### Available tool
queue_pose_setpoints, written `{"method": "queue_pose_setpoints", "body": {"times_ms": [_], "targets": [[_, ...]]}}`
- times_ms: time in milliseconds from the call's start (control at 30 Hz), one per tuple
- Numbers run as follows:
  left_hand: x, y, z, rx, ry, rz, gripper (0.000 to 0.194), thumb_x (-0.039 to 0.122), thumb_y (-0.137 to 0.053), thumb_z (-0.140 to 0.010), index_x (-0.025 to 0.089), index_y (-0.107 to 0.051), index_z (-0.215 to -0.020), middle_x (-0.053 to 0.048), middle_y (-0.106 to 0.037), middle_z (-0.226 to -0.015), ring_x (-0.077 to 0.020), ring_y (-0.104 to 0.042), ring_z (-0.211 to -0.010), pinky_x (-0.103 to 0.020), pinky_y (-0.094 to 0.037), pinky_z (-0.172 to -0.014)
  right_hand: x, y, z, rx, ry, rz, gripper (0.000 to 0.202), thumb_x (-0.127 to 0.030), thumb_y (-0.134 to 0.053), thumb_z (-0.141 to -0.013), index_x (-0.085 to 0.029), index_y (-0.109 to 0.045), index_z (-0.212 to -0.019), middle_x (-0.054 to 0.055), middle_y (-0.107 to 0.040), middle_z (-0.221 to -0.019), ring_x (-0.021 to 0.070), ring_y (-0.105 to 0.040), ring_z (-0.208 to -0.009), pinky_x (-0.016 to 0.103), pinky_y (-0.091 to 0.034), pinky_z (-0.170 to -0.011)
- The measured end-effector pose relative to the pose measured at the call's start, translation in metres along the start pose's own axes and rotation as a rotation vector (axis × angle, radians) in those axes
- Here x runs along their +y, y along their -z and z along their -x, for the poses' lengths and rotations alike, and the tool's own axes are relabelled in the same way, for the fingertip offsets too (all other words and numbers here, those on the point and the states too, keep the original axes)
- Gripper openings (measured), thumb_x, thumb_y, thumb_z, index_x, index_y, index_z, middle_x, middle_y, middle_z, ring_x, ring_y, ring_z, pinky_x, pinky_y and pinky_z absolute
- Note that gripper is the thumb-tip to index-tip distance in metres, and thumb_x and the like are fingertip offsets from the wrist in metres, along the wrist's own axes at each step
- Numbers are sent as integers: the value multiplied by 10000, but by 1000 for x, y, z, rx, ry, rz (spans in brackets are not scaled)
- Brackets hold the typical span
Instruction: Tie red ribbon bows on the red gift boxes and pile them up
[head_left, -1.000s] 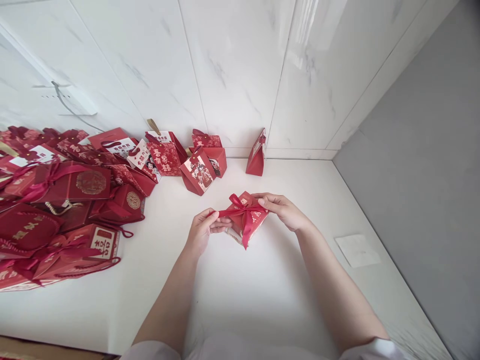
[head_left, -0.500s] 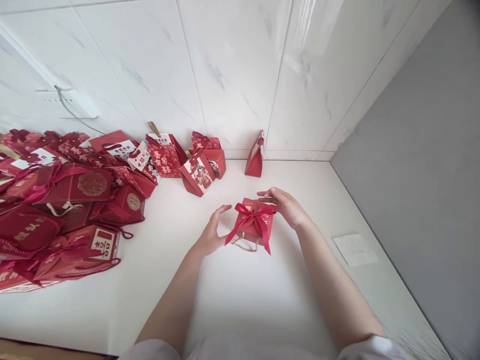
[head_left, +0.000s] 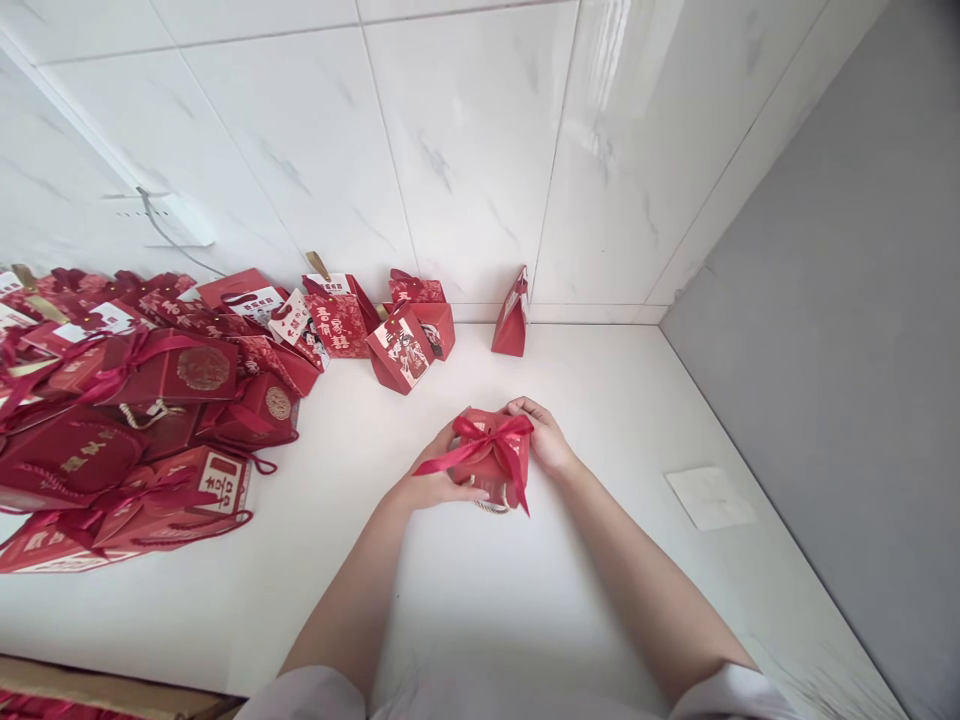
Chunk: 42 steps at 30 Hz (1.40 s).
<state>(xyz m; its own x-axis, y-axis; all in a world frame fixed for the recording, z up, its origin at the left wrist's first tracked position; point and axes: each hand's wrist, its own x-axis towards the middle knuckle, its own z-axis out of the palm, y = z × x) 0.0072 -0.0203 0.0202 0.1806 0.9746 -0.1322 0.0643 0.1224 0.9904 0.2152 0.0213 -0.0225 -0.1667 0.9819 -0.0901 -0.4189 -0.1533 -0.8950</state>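
Note:
A small red gift box (head_left: pixel 480 468) with a magenta ribbon bow (head_left: pixel 491 440) on top is between my hands over the white tabletop (head_left: pixel 600 600). A twisted gold cord handle (head_left: pixel 491 508) hangs at its near side. My left hand (head_left: pixel 431 478) grips the box's left side, its thumb along the near face and its other fingers partly hidden behind. My right hand (head_left: pixel 546 437) is closed against the right far corner, fingertips on the box. The bow's left tail lies across my left fingers.
A big heap of red gift boxes (head_left: pixel 180 400) covers the left side. Several triangular boxes (head_left: pixel 405 350) stand by the tiled wall, one red triangular box (head_left: pixel 511 325) apart. A white square (head_left: pixel 711 498) lies right, near the grey panel (head_left: pixel 825 350). A carton edge (head_left: pixel 112 690) shows bottom left.
Both hands have closed in from beside the gift box onto its sides. The box has shifted slightly left. The view has also moved a little, showing more of the carton at lower left.

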Motion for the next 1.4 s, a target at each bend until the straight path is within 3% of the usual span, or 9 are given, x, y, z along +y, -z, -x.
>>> {"method": "queue_pose_setpoints", "body": {"times_ms": [167, 367, 700, 900, 1067, 1133, 1233, 1300, 1400], "targets": [[-13, 14, -15, 17, -74, 64, 709, 376, -860, -549, 183, -578, -1170, -128, -676, -1183, -324, -631, -1132, -438, -511, -969, 5, 9, -5, 64, 45, -69, 286, -483, -716, -762, -236, -599, -847, 26, -699, -1051, 197, -654, -962, 354, -502, -889], [-22, 32, -21, 67, 114, 322, 715, 678, -680, -639, 223, -582, -1183, -109, -706, -1163, -302, -672, -1054, -414, -574, -797, 5, 18, -6, 68, 5, -109, 308, -506, -736, -742, -238, -632, -852, 44, -709, -1068, 206, -667, -1007, 379, -508, -930], [36, 22, 24, -37, -100, 137, 709, 314, -833, -605, 225, -567, -1257, -98, -657, -1243, -319, -601, -1176, -425, -517, -973, 3, 28, -4, 32, -15, -127, 282, -516, -715, -760, -260, -653, -861, 32, -721, -1069, 208, -659, -1067, 385, -501, -970], [43, 30, 73, 145, -128, -204, 726, 180, -846, -543, 266, -573, -1211, -83, -598, -1316, -296, -570, -1231, -406, -533, -964, 5, 25, 4, -3, -9, -121, 228, -441, -750, -760, -245, -670, -845, 34, -714, -1049, 195, -663, -1008, 361, -502, -957], [30, 73, 95, -103, 170, -182, 600, 299, -800, -614, 287, -615, -1185, -76, -687, -1175, -297, -694, -1015, -451, -589, -819, 6, 26, 3, -1, -13, -149, 196, -423, -740, -784, -248, -678, -844, 25, -716, -1013, 177, -667, -979, 337, -520, -932], [40, 103, 98, -210, 286, -379, 518, 302, -797, -602, 247, -680, -1103, -101, -720, -1100, -315, -693, -1013, -429, -579, -834, 7, 27, 3, 1, -15, -159, 189, -420, -736, -790, -247, -681, -842, 22, -717, -1003, 169, -668, -978, 317, -533, -914], [74, 134, 97, -19, 353, -764, 657, 353, -753, -650, 211, -598, -1273, -126, -672, -1235, -337, -645, -1115, -427, -541, -902, 8, 28, 2, 7, -18, -163, 189, -409, -754, -774, -242, -685, -828, 18, -723, -988, 159, -675, -954, 289, -548, -882], [103, 136, 94, 154, 299, -986, 630, 403, -555, -842, 142, -454, -1407, -145, -591, -1355, -319, -566, -1227, -462, -446, -1033, 8, 27, 1, 10, -19, -165, 187, -401, -765, -764, -241, -688, -821, 15, -727, -976, 154, -679, -936, 275, -557, -862], [137, 114, 89, 213, 26, -1113, 532, 471, -401, -944, 276, -401, -1438, -31, -490, -1471, -240, -502, -1301, -384, -380, -1101, 8, 27, 1, 11, -21, -170, 178, -395, -765, -769, -240, -695, -821, 12, -729, -974, 147, -681, -930, 260, -564, -844]]}}
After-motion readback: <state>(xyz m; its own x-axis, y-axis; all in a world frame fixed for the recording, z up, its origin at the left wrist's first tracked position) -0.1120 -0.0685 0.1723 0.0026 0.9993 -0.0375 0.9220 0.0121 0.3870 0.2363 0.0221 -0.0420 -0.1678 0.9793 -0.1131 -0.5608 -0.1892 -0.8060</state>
